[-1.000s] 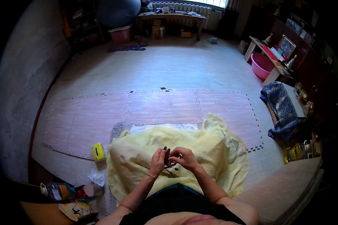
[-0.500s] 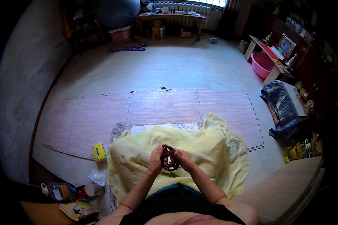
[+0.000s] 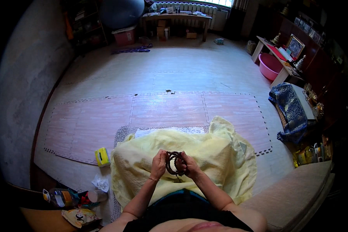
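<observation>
A dark brown string of beads [image 3: 175, 172], coiled into several loops with a short hanging end, is held upright between my hands. My left hand [image 3: 158, 164] has closed on the left side of the loops, thumb uppermost. My right hand [image 3: 190, 165] grips their right side, with some fingers showing through the ring. Both hands are above a rumpled pale yellow cloth [image 3: 232, 166], spread in front of my body over a patterned mat [image 3: 123, 133].
A yellow packet [image 3: 101, 157], crumpled tissue [image 3: 99, 182] and plastic bottle [image 3: 61, 196] lie left. A cushioned surface [image 3: 286, 193] is right. Beyond, a pink basin [image 3: 270, 66], low bench [image 3: 258, 50] and cloth-draped box [image 3: 292, 112] line the right; a desk [image 3: 176, 15] stands at the back.
The bead string, bunched in my fingers a second ago, has been spread into an open coil. My hands have moved slightly apart, my left one leftward, opening the ring further.
</observation>
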Tool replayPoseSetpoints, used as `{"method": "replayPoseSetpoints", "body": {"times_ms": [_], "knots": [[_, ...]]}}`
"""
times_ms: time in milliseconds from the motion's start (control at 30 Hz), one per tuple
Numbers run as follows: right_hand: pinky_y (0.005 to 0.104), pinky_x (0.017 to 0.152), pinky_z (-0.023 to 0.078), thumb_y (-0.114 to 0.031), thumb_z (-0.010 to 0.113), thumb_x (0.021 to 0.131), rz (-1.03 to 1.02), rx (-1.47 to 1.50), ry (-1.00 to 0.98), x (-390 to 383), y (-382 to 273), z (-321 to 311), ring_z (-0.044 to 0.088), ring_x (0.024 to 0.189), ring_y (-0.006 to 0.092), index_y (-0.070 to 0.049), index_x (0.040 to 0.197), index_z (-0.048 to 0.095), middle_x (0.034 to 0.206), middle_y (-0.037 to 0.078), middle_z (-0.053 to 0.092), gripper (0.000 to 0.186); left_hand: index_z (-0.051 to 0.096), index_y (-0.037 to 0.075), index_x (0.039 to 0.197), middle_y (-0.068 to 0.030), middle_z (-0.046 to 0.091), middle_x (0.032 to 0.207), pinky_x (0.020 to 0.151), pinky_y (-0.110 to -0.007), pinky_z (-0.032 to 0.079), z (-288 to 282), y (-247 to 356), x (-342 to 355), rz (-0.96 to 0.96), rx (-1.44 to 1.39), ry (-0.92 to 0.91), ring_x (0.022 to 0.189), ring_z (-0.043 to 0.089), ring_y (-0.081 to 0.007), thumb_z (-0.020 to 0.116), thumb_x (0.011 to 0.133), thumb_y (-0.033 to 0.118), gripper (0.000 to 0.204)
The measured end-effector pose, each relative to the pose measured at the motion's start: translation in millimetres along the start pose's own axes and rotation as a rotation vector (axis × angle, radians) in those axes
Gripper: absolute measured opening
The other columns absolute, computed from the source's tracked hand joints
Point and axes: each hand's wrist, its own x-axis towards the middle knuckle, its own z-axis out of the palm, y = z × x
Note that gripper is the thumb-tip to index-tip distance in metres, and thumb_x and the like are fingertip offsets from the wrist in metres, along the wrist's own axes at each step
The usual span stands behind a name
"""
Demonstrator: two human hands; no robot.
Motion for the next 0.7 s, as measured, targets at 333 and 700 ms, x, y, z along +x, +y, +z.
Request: {"method": "replayPoseSetpoints", "body": {"times_ms": [333,700], "knots": [[0.0199,0.047,0.031,-0.049,0.037,0.081,-0.132,-0.106,0.067,0,1,-8,0.038,0.051,0.0075,-0.007,0.076,0.048,0.059,-0.002,0.043,0.043,0.042,0.005,0.070,0.0032,0.037,0.056,0.046,-0.020,0.030,-5,-1,0,0.030,0.031,-0.022,0.051,0.033,-0.0050,0.036,0.087,0.031,0.032],[0.0194,0.053,0.032,-0.028,0.049,0.081,-0.216,-0.565,-0.072,-1,-5,-16,0.039,0.057,0.0052,-0.006,0.074,0.049,0.063,-0.003,0.045,0.023,0.040,0.006,0.070,0.0042,0.034,0.055,0.043,-0.018,0.025,-1,7,-3,-0.017,-0.104,-0.163,0.048,0.028,-0.0035,0.034,0.087,0.031,0.030]]}}
